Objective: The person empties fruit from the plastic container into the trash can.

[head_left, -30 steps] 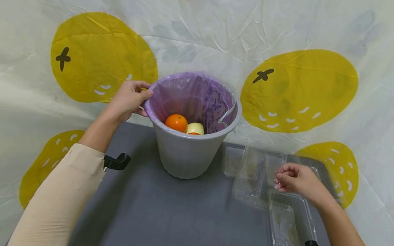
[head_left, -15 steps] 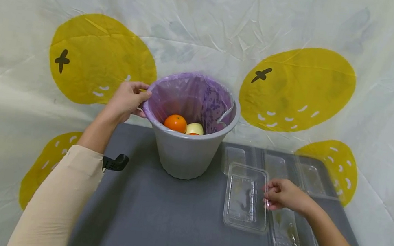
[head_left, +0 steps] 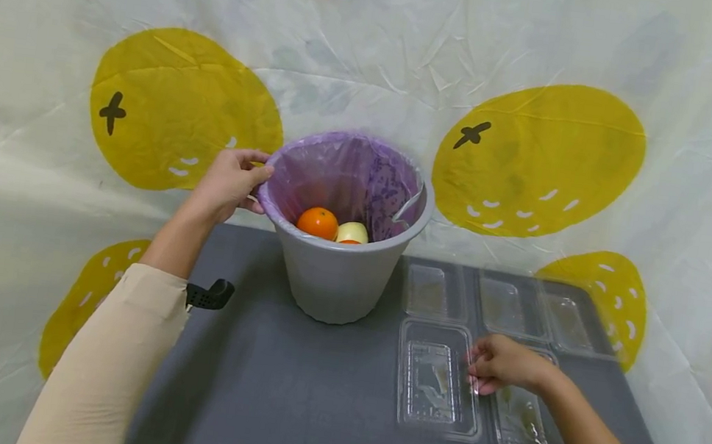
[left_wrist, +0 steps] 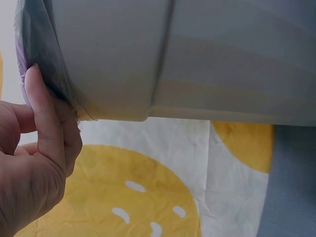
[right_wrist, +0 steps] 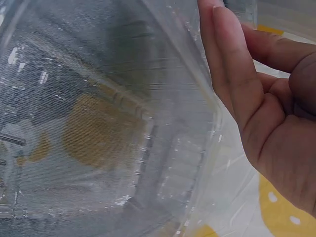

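A grey waste bin (head_left: 337, 279) stands at the back middle, lined with a purple plastic bag (head_left: 329, 170). My left hand (head_left: 229, 183) grips its rim at the left, thumb on the inner side; the left wrist view shows fingers (left_wrist: 47, 113) against the bag's folded-over edge. Inside lie an orange (head_left: 318, 223), a pale yellow round item (head_left: 352, 233) and a sliver of another orange thing, mostly hidden. My right hand (head_left: 508, 363) pinches the right edge of a clear plastic container (head_left: 432, 383), low over the table's right half. Close up, that container (right_wrist: 103, 128) fills much of the right wrist view.
Three more clear containers (head_left: 429, 292) line the table's back right. Another clear container (head_left: 518, 420) lies partly hidden under my right hand and wrist. The grey tabletop (head_left: 280, 405) ends at a white cloth (head_left: 377, 47) printed with yellow fruit.
My right hand has brought the clear container from the back right row forward and lower, left of the front container. My left hand stays on the bin's rim.
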Tool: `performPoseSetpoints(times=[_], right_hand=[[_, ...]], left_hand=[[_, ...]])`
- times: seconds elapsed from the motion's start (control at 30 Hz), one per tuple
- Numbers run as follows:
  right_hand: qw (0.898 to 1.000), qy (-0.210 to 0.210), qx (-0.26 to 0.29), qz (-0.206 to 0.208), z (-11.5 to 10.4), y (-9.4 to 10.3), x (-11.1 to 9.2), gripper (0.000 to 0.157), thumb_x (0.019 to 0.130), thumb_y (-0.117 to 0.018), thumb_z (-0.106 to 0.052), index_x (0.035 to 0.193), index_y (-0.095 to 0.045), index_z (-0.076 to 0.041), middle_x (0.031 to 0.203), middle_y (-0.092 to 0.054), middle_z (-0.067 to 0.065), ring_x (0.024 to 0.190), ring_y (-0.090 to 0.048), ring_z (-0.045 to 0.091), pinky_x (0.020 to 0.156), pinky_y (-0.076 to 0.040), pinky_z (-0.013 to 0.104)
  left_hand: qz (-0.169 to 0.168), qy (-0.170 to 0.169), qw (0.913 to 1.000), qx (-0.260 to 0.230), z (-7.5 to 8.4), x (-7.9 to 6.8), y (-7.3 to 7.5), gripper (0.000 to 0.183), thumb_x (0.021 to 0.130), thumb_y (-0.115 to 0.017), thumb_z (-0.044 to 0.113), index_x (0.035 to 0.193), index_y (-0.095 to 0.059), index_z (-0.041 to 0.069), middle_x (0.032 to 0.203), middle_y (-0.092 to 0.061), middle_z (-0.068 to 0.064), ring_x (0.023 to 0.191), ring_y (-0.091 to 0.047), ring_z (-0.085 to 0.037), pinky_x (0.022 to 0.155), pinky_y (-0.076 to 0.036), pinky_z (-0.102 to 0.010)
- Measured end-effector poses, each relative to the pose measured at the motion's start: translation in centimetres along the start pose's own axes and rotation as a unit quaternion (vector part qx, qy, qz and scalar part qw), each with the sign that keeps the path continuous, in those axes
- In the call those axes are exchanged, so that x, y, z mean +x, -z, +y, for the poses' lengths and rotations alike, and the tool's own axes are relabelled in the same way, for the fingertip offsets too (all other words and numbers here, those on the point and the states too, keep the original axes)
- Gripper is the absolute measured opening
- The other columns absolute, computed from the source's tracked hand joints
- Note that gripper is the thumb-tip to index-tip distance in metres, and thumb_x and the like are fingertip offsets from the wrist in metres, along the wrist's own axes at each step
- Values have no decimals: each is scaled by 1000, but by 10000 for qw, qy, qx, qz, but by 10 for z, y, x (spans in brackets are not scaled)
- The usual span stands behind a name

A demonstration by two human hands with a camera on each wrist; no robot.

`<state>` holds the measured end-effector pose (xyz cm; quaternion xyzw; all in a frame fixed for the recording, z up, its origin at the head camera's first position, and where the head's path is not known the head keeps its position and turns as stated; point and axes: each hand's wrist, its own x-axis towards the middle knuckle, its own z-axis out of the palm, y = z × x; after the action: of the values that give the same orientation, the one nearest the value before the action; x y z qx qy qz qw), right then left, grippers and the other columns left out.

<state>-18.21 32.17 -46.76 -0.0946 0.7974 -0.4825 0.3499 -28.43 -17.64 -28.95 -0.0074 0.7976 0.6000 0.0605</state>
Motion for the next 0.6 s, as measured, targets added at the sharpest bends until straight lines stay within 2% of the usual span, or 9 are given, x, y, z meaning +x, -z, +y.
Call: performPoseSetpoints(times=[0.3,0.47,0.6], right_hand=[[9990,-138,-366,197,-3,-6,1,27,95,-64,3,115,-57,20,84,-73,15,69,-73,18,63,-65,33],[9970,-206,-616,417,-12,-6,-3,28,95,-66,0,113,-60,20,83,-72,16,69,-75,24,66,-66,39],[9925,-235,-985,683,-27,-1,-12,35,99,-64,-6,121,-59,21,88,-72,16,74,-75,28,70,-66,43]], left_hand=[[-22,38,10000,-18,0,2,1,49,107,-58,20,151,-48,2,109,-54,-12,69,-65,-14,55,-60,-24],[48,-50,9999,118,-1,2,2,50,107,-58,23,151,-48,2,108,-56,-12,68,-65,-14,55,-61,-26],[171,-193,9990,372,-4,0,6,51,107,-58,31,149,-50,3,101,-57,-9,63,-65,-15,54,-61,-28]])
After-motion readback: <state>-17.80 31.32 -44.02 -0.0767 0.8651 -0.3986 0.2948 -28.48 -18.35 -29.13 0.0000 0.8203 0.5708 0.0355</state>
